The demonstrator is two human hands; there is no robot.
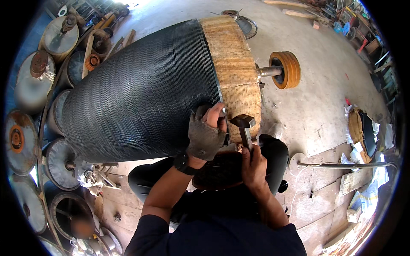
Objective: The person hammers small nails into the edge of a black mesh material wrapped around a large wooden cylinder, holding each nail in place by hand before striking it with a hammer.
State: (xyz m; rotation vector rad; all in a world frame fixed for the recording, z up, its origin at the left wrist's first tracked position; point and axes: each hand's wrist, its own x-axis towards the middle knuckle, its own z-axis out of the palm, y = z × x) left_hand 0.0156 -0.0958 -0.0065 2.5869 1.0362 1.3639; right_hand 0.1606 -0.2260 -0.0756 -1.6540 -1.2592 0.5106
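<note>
Across my lap height lies a large roller whose black, finely ridged covering wraps most of its length. Its bare wooden end shows on the right. My left hand, in a grey fingerless glove, rests at the right edge of the covering with its fingers bent together. Something small and shiny shows at the fingertips, too small to name. In my right hand is a hammer, gripped by its handle. The hammer's head is just right of my left hand, over the wooden end and apart from my fingers.
A shaft with a brown grooved pulley sticks out from the roller's right end. Several round metal-ended drums stand along the left. A metal pole and scraps of wood lie at the right.
</note>
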